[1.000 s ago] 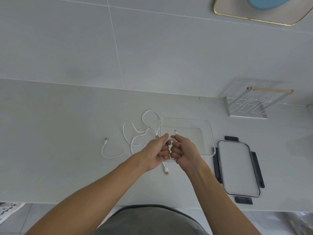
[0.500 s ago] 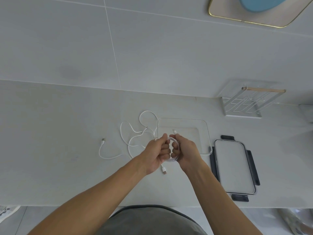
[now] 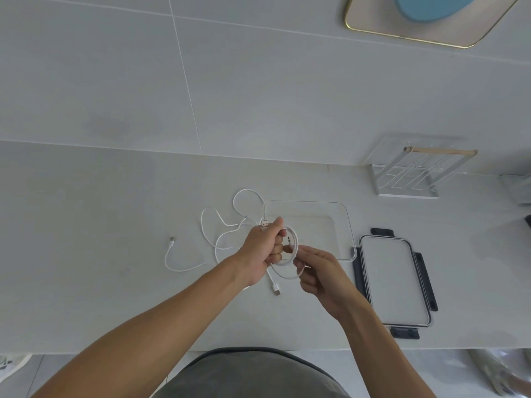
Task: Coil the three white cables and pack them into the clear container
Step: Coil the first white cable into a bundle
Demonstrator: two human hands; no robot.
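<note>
My left hand (image 3: 263, 251) is shut on a coiled white cable (image 3: 294, 248), whose USB plug sticks out above my thumb. The coil's loop hangs to the right of my fist, in front of the clear container (image 3: 343, 216). Beside the loop, my right hand (image 3: 323, 272) pinches the cable between thumb and fingers. A loose plug end (image 3: 275, 289) lies on the counter below my left hand. More white cable lies tangled (image 3: 218, 222) left of the container, and a short stretch with a plug (image 3: 171, 254) trails further left. The container holds nothing.
The container's lid (image 3: 395, 280), clear with dark clips, lies flat on the counter to the right of the container. A white wire rack with a wooden bar (image 3: 411, 173) stands at the back right against the tiled wall. The counter's front edge is close to my body.
My hands have separated: the right hand let go of the fist-to-fist grip and moved down and right to pinch the loop. The coil now shows open between both hands.
</note>
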